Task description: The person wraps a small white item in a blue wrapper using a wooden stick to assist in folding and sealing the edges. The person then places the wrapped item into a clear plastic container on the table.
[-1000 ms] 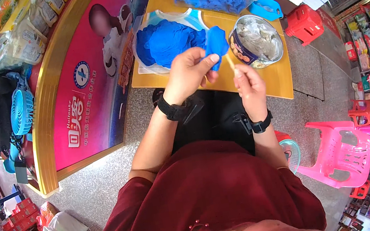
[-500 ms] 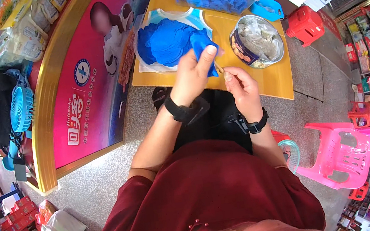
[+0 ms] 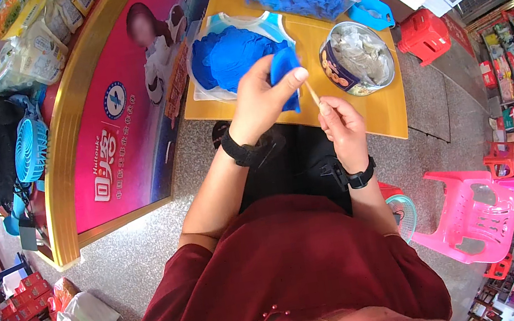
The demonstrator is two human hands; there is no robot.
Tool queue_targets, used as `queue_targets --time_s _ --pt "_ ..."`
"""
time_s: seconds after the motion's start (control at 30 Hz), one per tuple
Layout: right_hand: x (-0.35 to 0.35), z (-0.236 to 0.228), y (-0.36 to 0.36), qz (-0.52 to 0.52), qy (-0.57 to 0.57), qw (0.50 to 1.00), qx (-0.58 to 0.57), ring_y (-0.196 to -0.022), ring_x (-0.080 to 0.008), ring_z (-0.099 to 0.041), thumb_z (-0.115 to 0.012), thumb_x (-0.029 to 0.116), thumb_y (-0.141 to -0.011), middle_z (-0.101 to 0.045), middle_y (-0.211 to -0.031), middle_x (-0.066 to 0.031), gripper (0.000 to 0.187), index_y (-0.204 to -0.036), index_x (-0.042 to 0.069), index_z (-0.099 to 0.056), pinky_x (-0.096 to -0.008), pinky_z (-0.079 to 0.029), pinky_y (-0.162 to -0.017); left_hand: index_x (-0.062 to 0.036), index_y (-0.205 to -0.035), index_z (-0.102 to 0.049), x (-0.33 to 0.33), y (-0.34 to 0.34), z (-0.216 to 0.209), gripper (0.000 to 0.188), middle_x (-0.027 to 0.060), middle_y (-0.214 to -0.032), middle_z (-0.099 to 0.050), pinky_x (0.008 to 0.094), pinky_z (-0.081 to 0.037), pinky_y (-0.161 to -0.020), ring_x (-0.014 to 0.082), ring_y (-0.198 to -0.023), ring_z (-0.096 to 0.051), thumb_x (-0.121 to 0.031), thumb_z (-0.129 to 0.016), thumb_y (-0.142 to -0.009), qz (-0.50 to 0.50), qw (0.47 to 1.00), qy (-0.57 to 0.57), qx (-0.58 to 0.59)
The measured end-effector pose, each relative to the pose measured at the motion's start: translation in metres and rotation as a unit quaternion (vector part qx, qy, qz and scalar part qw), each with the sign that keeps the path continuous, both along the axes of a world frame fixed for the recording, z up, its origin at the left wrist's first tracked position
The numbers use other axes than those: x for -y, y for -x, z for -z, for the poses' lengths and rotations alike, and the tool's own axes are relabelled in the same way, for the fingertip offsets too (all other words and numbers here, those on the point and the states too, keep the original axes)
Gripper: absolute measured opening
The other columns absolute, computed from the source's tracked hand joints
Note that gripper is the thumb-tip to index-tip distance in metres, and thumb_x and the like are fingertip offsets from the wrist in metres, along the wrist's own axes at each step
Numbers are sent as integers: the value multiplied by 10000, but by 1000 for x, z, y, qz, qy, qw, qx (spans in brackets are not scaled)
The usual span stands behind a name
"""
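My left hand [image 3: 266, 96] grips a folded blue piece [image 3: 284, 67] that looks like thin cloth or soft sheet, thumb laid along its edge. My right hand [image 3: 343, 122] pinches a thin, light wooden stick [image 3: 313, 94], its upper end pointing up toward the blue piece. Whether the stick touches the piece I cannot tell. Beyond my left hand, a heap of blue pieces [image 3: 231, 55] lies on a white and light-blue cloth [image 3: 270, 24]. Right of my hands stands a round tin [image 3: 341, 78] holding crumpled greyish, see-through material.
At the table's [image 3: 367, 119] far side is a clear plastic box [image 3: 341, 10] full of blue pieces, beside a blue plastic holder [image 3: 374, 13]. A printed counter [image 3: 117, 135] stands on the left. A red stool [image 3: 424, 36] and a pink chair [image 3: 478, 214] are on the right.
My right hand has moved slightly right and down, away from the blue piece, and more of the stick shows. My left hand has turned a little, and the blue piece now stands more upright.
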State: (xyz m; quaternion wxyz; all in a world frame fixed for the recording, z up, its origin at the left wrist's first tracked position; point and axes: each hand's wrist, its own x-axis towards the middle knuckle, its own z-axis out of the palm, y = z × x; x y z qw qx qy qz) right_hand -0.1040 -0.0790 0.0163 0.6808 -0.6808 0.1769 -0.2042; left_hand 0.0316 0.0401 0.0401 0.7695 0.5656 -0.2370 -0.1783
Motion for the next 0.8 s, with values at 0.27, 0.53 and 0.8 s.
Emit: queue_targets --time_s 0.27,0.53,0.8 --pt "-11 -1 -1 -18 -48 999 -7 -580 -35 -426 -581 191 -974 -527 -720 18 243 -1107 -9 -615 -184 -339 -510 3 -954 -693 1 1 5 347 -4 -825 -660 203 -441 -637 39 -712 -533 -288 -512 -1012 -99 993 56 -11" --pt "-23 0 3 -81 -227 970 24 -524 -20 -350 -566 178 -980 -500 -696 7 215 -1109 12 -609 -176 -248 -449 14 -973 -681 6 15 -3 314 -25 -762 -624 205 -423 -586 30 -672 -516 -253 -519 -1011 -128 985 111 -14" --pt "4 -15 11 -114 8 990 -83 -651 -46 -489 -600 181 -963 -551 -741 11 223 -1088 1 -641 -192 -380 -563 1 -865 -689 -11 -10 -5 327 -33 -720 -613 219 -416 -570 27 -651 -500 -278 -567 -986 -69 997 11 30"
